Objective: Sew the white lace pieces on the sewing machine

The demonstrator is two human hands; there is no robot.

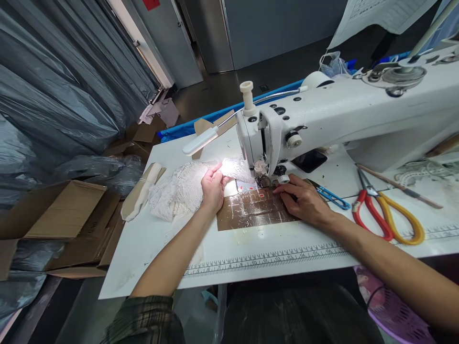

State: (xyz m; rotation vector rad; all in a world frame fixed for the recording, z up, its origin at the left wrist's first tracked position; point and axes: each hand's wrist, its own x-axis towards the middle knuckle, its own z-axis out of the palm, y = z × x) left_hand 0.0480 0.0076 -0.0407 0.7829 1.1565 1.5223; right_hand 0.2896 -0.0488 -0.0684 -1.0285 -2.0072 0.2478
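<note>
My left hand (213,187) is closed on white lace fabric (179,191), left of the sewing machine (304,112). The lace lies bunched on the table, and a strip of it runs toward the presser foot (264,181). My right hand (304,197) lies right of the presser foot, with bent fingers close together. Its fingertips touch the brown taped sheet (247,215) at the machine's front; whatever they may pinch is hidden. Blue-handled thread snips (332,197) lie just beyond the right hand, partly covered by it.
Scissors (385,215) with red and yellow handles lie at the right, beside a thin stick (405,186). A printed ruler (265,260) runs along the table's front edge. Cardboard boxes (64,210) stand at the left. A purple basket (398,310) sits below at the right.
</note>
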